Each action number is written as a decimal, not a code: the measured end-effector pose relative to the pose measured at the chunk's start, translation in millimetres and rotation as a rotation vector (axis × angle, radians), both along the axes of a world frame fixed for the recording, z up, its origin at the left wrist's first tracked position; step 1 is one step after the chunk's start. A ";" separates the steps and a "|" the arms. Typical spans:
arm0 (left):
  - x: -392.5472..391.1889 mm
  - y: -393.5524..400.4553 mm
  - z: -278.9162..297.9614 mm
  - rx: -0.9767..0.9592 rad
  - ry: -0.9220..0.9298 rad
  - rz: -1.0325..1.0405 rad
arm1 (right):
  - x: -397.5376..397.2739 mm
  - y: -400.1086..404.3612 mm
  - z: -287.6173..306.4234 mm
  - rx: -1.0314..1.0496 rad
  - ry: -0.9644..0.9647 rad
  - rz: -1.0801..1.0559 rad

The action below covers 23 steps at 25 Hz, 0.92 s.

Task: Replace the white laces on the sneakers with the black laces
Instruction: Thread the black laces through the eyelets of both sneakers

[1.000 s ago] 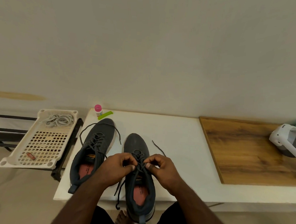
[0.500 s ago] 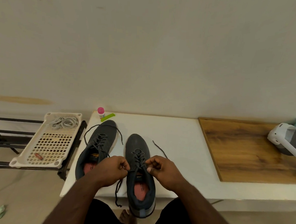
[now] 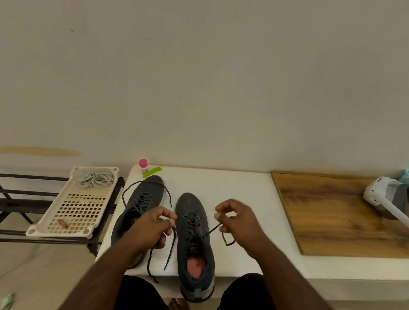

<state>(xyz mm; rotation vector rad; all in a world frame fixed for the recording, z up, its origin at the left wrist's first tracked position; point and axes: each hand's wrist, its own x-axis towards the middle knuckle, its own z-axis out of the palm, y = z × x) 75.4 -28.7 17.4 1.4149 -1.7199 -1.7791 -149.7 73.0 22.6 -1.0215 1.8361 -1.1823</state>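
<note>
**Hands part, lace ends drawn outward**

Both hands have pulled apart since the earlier frame, where they met over the tongue. Now the left hand (image 3: 153, 225) pinches one end of the black lace (image 3: 193, 223) beside the shoe's left edge, and the right hand (image 3: 237, 219) pinches the other end out to the right, a short loop dangling below its fingers.

That lace runs through the eyelets of the right sneaker (image 3: 194, 246), which lies on the white worktop (image 3: 232, 187) with its heel overhanging the near edge. The left sneaker (image 3: 140, 206), also laced in black, lies just beside it. The white laces (image 3: 96, 179) sit heaped in the tray (image 3: 52, 230) to the left.

Risks, as I judge them: an uneven pull could leave one end much shorter; a hard tug could drag the overhanging shoe off the edge; the slack strand hanging off the near edge could snag.

Both sneakers point toes away from the person, long axes running near to far, the left one angled slightly rightward.
</note>
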 end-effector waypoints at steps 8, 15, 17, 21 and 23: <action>1.7 13.6 66.1 -0.114 0.131 0.042 | 4.6 4.5 103.6 -0.298 -0.499 -0.026; 9.6 24.7 143.9 -0.054 0.434 0.108 | 32.0 16.1 149.9 -0.403 -0.447 0.118; 13.3 29.5 160.8 -0.012 0.487 0.076 | 40.3 17.1 156.2 -0.409 -0.349 0.063; 15.4 36.0 173.7 -0.094 0.492 0.003 | 53.5 11.2 155.7 -0.405 -0.026 -0.083; 11.4 38.8 172.8 -0.191 0.464 0.017 | 57.5 4.3 151.6 -0.439 0.083 -0.129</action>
